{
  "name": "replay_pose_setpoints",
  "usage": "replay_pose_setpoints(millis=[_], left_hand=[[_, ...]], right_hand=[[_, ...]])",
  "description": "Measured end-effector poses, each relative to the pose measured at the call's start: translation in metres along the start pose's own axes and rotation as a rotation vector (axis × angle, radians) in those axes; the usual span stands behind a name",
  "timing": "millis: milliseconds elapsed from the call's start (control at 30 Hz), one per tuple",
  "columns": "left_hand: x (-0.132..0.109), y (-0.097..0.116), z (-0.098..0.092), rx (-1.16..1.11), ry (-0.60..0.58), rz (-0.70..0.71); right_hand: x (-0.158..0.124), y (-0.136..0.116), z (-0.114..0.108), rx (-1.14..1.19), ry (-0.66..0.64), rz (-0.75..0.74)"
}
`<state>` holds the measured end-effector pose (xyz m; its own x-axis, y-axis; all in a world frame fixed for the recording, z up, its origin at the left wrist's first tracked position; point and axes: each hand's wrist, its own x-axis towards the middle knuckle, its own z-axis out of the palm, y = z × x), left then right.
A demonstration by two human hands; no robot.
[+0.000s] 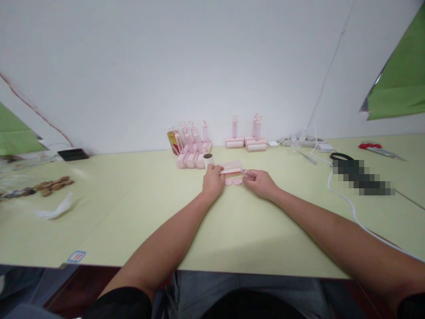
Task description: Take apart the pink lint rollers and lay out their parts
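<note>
My left hand [213, 180] is closed on the left end of a long pale pink part [231, 170], lying just above the table. In my right hand [261, 182] is a small clear, pinkish handle-like piece [247, 173], its tip meeting the right end of the pink part. Two pink round discs [233, 181] lie side by side between my hands. Just behind my left hand stands a white roll [208, 160] with a dark hollow core. My fingers partly hide both held pieces.
Pink roller-like items with upright handles [189, 146] stand at the back, with several more rollers [255, 144] to their right. Behind the left group is a yellow-red package [173, 141]. A white cable [348, 201] runs along the right. Brown round pieces [55, 185] lie far left.
</note>
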<state>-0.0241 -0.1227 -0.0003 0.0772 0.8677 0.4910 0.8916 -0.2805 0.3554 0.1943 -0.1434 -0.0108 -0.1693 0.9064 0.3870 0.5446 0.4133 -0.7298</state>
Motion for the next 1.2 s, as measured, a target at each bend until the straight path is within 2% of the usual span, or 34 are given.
replay_pose_setpoints(millis=[133,400,533,633,767,867,967,1067,1200], left_hand=[[0.000,0.000,-0.001,-0.023,0.020,-0.025],[0.002,-0.003,-0.001,-0.014,-0.006,-0.014],[0.000,0.000,-0.006,0.023,-0.028,0.011],[-0.004,0.009,-0.013,0.068,-0.042,0.113],[-0.015,0.030,-0.023,0.162,-0.095,0.295],[-0.029,0.047,-0.026,0.180,-0.204,0.407],[-0.043,0.062,-0.025,0.172,-0.291,0.488],[-0.053,0.070,-0.022,0.178,-0.351,0.485],[-0.053,0.069,-0.018,0.173,-0.438,0.437]], right_hand=[[0.000,0.001,0.001,-0.005,-0.010,-0.003],[0.006,0.013,0.002,0.088,0.144,0.039],[0.008,0.016,0.003,0.222,0.165,0.184],[0.010,0.017,0.005,0.360,0.167,0.294],[0.011,0.017,0.005,0.493,0.191,0.313],[0.010,0.016,0.003,0.609,0.134,0.307],[0.009,0.017,0.001,0.768,0.013,0.294],[0.013,0.018,0.001,0.920,-0.062,0.274],[0.017,0.016,0.001,1.042,-0.104,0.234]])
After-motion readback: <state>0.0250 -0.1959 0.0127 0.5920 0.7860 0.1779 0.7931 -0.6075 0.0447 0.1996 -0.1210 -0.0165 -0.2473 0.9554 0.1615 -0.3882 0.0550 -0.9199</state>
